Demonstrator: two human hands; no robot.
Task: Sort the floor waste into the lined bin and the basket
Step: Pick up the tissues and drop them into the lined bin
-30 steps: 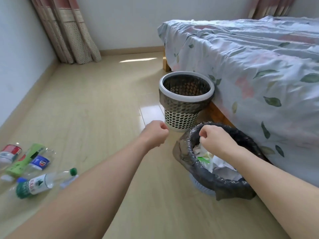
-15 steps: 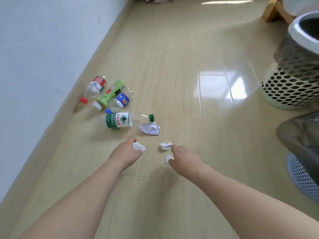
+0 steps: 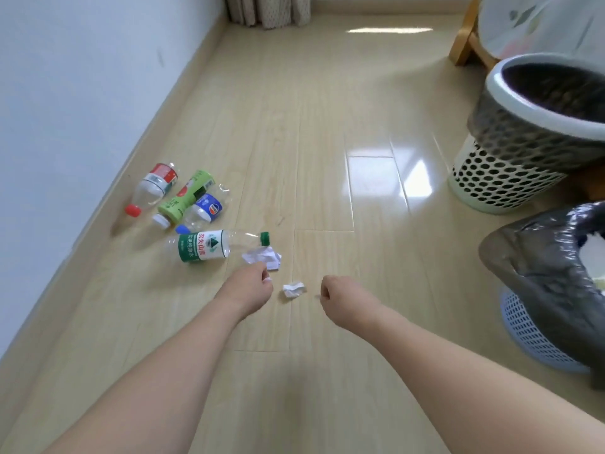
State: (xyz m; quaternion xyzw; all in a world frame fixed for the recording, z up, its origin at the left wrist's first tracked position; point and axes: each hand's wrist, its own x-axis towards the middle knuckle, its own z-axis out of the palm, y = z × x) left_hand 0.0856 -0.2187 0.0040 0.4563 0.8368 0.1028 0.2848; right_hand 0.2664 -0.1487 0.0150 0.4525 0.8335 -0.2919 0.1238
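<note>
1. The small paper ball [image 3: 293, 289] lies on the floor between the two hands, just to the right of the left grip [image 3: 250, 286] and just to the left of the right grip [image 3: 340, 299]. It touches neither. It is a crumpled lump with no clear long axis, so I judge either hand could take it from above. The left looks slightly nearer.

2. The left grip is clenched, knuckles up, with a sliver of white scrap [image 3: 269, 280] showing at its fingertips, so it seems to hold paper already.

3. The right grip is also curled into a fist. What it encloses is hidden, so I cannot tell whether it holds anything.

4. A larger paper wad [image 3: 263, 257] lies just beyond the left grip, touching the neck end of the green-label bottle [image 3: 203, 245]. That bottle lies on its side, long axis running left to right, cap toward the wad. Three more bottles [image 3: 183, 198] lie beyond it and further left, near the wall.

5. The lined bin [image 3: 540, 290], with white paper inside, stands well to the right of the right grip. The basket [image 3: 510, 178] stands beyond it.

6. Both forearms reach forward and low, roughly parallel, wrists straight.
</note>
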